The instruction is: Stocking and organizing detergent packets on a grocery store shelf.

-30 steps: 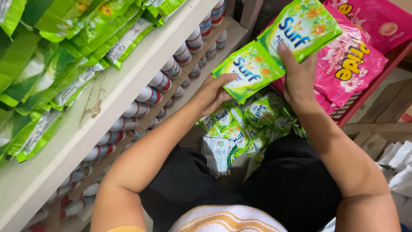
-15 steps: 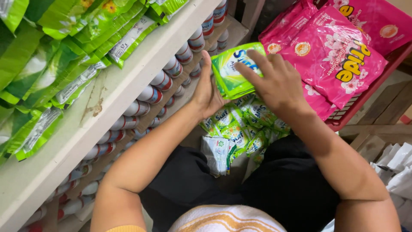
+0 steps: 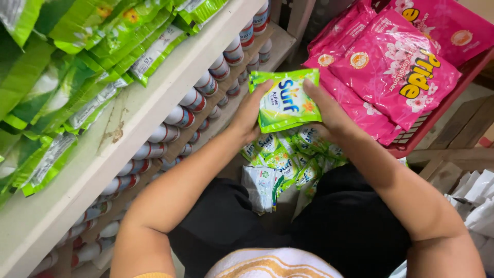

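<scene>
My hands, the left hand (image 3: 250, 114) and right hand (image 3: 329, 110), pinch a small stack of green sachets (image 3: 286, 99) by opposite edges, squaring it flat above the loose sachet pile (image 3: 288, 157) on my lap, near the white shelf (image 3: 154, 98).

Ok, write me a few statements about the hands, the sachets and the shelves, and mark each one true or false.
1. Both hands hold one green sachet. True: the left hand and the right hand grip its sides.
2. The pink packs lie on the person's lap. False: they sit in a red tray to the right.
3. More green sachets are piled on the lap. True.
4. The top shelf holds bottles. False: green bags lie there; the bottles are on the shelf below.
</scene>
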